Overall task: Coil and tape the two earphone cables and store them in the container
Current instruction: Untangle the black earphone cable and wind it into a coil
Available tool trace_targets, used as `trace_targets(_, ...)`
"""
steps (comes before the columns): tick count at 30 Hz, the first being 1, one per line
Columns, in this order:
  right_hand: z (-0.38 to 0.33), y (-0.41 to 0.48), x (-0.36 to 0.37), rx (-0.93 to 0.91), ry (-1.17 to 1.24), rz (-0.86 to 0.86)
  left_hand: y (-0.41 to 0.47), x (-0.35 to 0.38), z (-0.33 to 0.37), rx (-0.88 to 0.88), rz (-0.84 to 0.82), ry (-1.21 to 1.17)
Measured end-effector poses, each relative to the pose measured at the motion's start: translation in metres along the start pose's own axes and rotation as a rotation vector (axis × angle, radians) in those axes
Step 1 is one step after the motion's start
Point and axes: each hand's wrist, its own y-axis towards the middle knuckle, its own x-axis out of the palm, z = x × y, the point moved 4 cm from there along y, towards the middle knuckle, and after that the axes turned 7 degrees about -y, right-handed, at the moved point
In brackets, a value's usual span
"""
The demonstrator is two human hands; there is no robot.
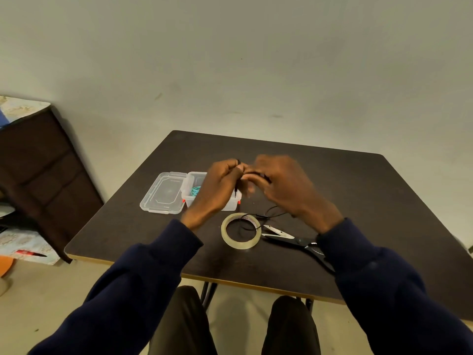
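My left hand (220,187) and my right hand (284,187) are raised together above the dark table (358,190), both pinching a thin black earphone cable (271,212). Part of the cable hangs down from my hands and trails across the tape roll (241,231). My right hand is blurred. Behind my left hand stands the clear plastic container (190,190) with a coiled teal earphone cable (195,191) inside it. The container's clear lid (163,192) lies flat to its left.
Black-handled scissors (294,239) lie right of the tape roll, partly under my right sleeve. A dark cabinet (38,175) stands left of the table. The wall runs just behind the table's far edge. My knees sit under the near edge.
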Motion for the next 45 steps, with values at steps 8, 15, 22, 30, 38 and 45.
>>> trace_targets(8, 0.029, 0.013, 0.002, 0.241, 0.271, 0.092, -0.011, 0.007, 0.006, -0.263, -0.047, -0.574)
trace_targets(15, 0.013, -0.008, 0.052, 0.381, 0.643, -0.028, -0.003, -0.003, 0.016, -0.187, -0.098, -1.012)
trace_targets(22, -0.020, -0.012, 0.054, 0.178, 0.338, -0.244, 0.011, -0.019, -0.001, -0.022, 0.092, -0.595)
trace_targets(30, -0.024, 0.021, 0.008, -0.052, -0.166, -0.075, 0.002, -0.025, -0.004, 0.071, 0.055, 0.154)
trace_targets(38, 0.021, 0.039, 0.007, 0.243, 0.351, 0.014, -0.009, -0.020, 0.012, -0.303, -0.140, -0.493)
trace_targets(45, 0.014, 0.017, 0.053, 0.455, 0.722, -0.033, -0.009, -0.022, 0.024, -0.313, -0.195, -1.067)
